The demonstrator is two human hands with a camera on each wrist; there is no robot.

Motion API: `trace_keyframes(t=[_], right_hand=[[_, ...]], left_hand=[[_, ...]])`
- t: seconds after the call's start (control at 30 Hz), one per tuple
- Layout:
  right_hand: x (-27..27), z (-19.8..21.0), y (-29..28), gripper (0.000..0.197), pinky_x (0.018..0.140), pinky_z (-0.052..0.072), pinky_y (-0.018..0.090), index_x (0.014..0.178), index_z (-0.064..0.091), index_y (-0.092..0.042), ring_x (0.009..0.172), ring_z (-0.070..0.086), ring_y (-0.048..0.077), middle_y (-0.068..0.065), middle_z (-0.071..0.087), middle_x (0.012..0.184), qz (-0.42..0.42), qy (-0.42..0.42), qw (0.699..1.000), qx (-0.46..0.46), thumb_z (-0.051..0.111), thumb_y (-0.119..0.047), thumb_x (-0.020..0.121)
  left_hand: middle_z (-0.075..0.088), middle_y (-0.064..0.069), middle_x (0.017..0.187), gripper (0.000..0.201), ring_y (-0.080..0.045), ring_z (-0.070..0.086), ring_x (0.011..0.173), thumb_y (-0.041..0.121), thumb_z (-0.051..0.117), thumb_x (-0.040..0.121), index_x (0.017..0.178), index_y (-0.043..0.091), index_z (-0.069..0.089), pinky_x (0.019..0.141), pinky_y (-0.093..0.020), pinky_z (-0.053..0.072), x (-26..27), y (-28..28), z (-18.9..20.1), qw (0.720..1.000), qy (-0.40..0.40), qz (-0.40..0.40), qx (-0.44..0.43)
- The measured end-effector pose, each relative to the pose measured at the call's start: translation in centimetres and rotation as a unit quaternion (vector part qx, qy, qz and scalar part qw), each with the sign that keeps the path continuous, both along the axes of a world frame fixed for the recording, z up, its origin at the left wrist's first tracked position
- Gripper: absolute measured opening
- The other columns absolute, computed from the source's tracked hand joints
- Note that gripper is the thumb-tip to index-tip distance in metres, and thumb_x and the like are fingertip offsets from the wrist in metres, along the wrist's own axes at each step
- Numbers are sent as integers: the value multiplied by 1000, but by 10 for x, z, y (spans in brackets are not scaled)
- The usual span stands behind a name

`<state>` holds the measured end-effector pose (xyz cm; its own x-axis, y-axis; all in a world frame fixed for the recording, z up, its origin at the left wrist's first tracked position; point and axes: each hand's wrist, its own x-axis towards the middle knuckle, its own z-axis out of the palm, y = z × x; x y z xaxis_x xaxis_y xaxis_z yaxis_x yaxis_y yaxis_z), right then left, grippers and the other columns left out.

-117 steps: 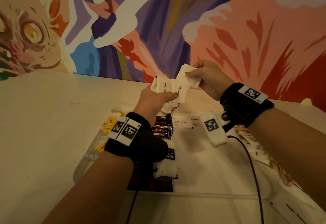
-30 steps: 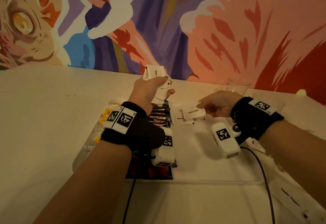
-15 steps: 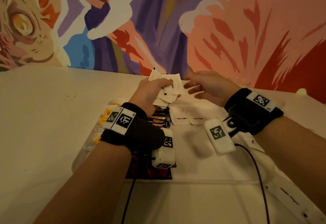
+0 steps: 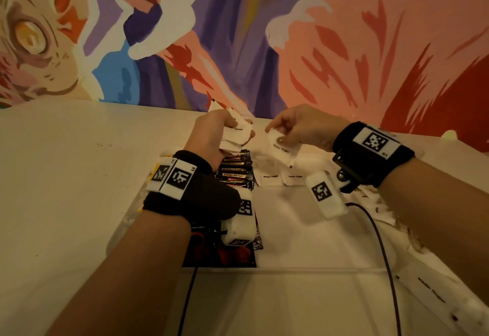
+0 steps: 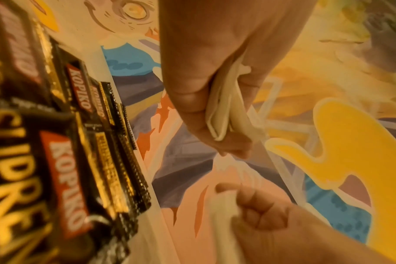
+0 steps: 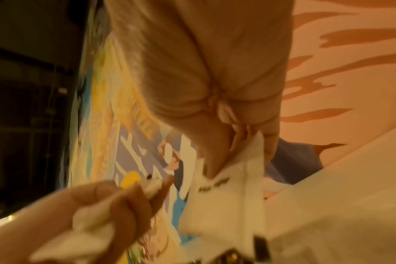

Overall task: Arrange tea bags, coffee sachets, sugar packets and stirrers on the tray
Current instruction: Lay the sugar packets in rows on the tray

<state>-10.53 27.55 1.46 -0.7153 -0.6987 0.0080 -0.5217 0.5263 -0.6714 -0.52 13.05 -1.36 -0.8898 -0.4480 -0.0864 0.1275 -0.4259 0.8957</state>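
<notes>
My left hand (image 4: 217, 134) grips a bunch of white sugar packets (image 4: 235, 134) above the far end of the white tray (image 4: 304, 243); the same bunch (image 5: 224, 110) shows in the left wrist view. My right hand (image 4: 299, 129) pinches one white sugar packet (image 4: 281, 147) by its top edge, hanging over the tray; the right wrist view shows that packet (image 6: 226, 192) too. Two sugar packets (image 4: 283, 177) lie side by side on the tray below it. A row of dark Kopiko coffee sachets (image 4: 235, 171) lies left of them.
Yellow tea bag packets (image 4: 153, 174) peek out on the tray's left side behind my left wrist. More sugar packets (image 4: 434, 293) lie loose on the table at the right. A painted wall runs along the table's far edge. A black cable (image 4: 381, 251) crosses the tray.
My right hand has taken one sugar packet from the bunch in my left hand and drawn it right and down toward the two packets on the tray.
</notes>
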Motion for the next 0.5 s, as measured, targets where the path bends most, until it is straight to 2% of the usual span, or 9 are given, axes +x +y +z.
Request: trace_keyframes(t=[0.07, 0.13, 0.2, 0.27, 0.33, 0.37, 0.4, 0.43, 0.5], right_hand=[[1, -8, -4, 32, 72, 44, 24, 109, 65, -9, 75, 51, 14, -4, 55, 76, 36, 20, 995, 90, 68, 1, 78], [5, -18, -11, 34, 67, 45, 19, 109, 65, -12, 73, 53, 10, -5, 57, 79, 54, 12, 988, 144, 71, -1, 77], [6, -27, -17, 31, 66, 45, 18, 104, 65, -14, 75, 53, 10, -4, 58, 82, 55, -1, 985, 165, 72, -2, 76], [3, -30, -19, 20, 66, 43, 18, 86, 62, -16, 78, 54, 13, -1, 60, 88, 36, 21, 986, 161, 71, 0, 76], [0, -26, -19, 16, 63, 44, 18, 78, 59, -14, 77, 53, 14, -1, 59, 85, -4, 52, 994, 98, 64, 1, 81], [-1, -22, -19, 9, 64, 46, 19, 84, 61, -11, 76, 53, 14, -1, 58, 83, -34, 39, 998, 38, 59, -2, 86], [2, -16, -18, 9, 67, 47, 22, 92, 63, -8, 75, 54, 15, 2, 58, 84, -57, -2, 998, -34, 54, -9, 92], [4, -10, -17, 18, 69, 49, 25, 96, 63, -7, 74, 55, 16, 5, 59, 85, -70, -65, 990, -102, 49, -19, 96], [7, -1, -14, 34, 74, 52, 30, 95, 64, -8, 74, 57, 18, 8, 60, 87, -58, -177, 964, -189, 45, -36, 97]], left_hand=[[64, -25, 95, 18, -33, 71, 70, -9, 42, 81, 96, -3, 51, 65, -36, 59, 1, -1, 1, 1000, 0, 5, -8], [64, -30, 100, 19, -39, 69, 85, -12, 48, 79, 95, -5, 55, 78, -45, 56, -1, 1, 2, 1000, -10, 14, -25], [65, -26, 92, 16, -38, 68, 81, -14, 54, 77, 88, -3, 59, 76, -45, 55, -2, 4, 2, 999, -18, 22, -45], [65, -18, 79, 16, -28, 67, 66, -15, 58, 77, 86, -2, 60, 62, -36, 57, -3, 6, 1, 997, -21, 28, -62], [66, -16, 80, 25, -26, 67, 66, -15, 61, 76, 99, -5, 60, 59, -33, 56, -3, 9, 0, 997, -20, 28, -73], [67, -17, 84, 31, -28, 67, 70, -15, 63, 75, 105, -6, 59, 62, -36, 56, -4, 10, -2, 997, -19, 28, -76], [67, -18, 88, 35, -31, 67, 75, -15, 64, 75, 108, -6, 59, 66, -39, 57, -4, 12, -2, 996, -17, 27, -80], [68, -20, 93, 38, -33, 68, 80, -14, 66, 74, 110, -6, 58, 71, -43, 57, -4, 13, -3, 996, -15, 27, -83], [68, -22, 102, 43, -35, 68, 90, -13, 68, 73, 114, -5, 59, 79, -47, 56, -5, 16, -4, 995, -5, 25, -98]])
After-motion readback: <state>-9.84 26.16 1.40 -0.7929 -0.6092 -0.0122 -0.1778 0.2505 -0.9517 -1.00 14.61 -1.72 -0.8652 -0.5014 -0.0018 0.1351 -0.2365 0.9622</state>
